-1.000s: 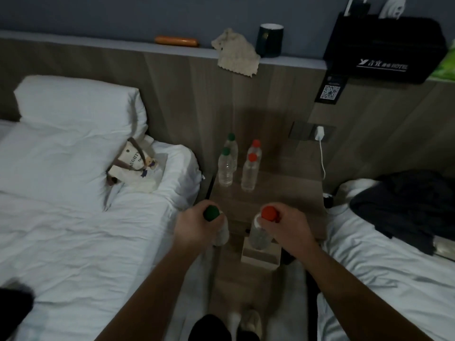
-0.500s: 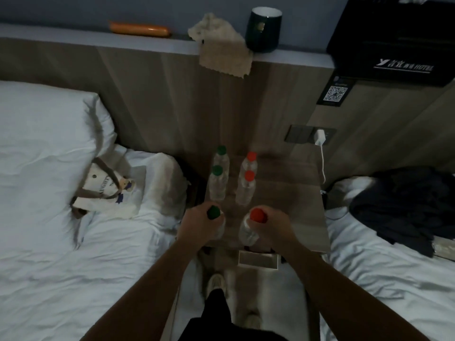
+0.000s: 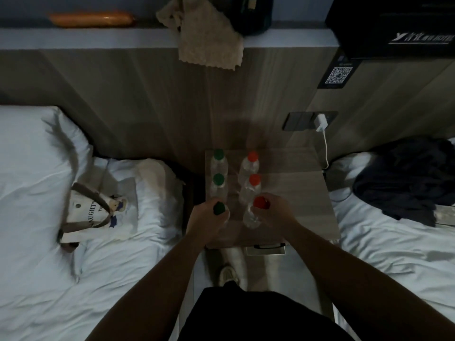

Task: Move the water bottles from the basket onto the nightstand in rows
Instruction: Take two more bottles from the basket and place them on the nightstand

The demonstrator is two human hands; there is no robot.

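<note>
On the wooden nightstand (image 3: 300, 193) stand two clear bottles with green caps (image 3: 218, 178) in a left column and two with red caps (image 3: 254, 179) in a right column. My left hand (image 3: 206, 220) grips a green-capped bottle (image 3: 219, 208) just in front of the green column. My right hand (image 3: 277, 212) grips a red-capped bottle (image 3: 253, 212) in front of the red column, tilted slightly. Both held bottles are over the nightstand's front part. The basket (image 3: 266, 249) shows only as a pale edge with a dark handle below the nightstand's front.
White beds flank the nightstand; a tote bag (image 3: 98, 212) lies on the left one, dark clothing (image 3: 408, 178) on the right. A charger and cable (image 3: 322, 124) hang on the wall panel. A cloth (image 3: 206, 38) hangs off the shelf above. My shoe (image 3: 227, 274) is on the floor.
Both hands have carried their bottles forward from above the basket to over the nightstand, right behind the standing pairs. The camera has moved closer and looks more steeply down.
</note>
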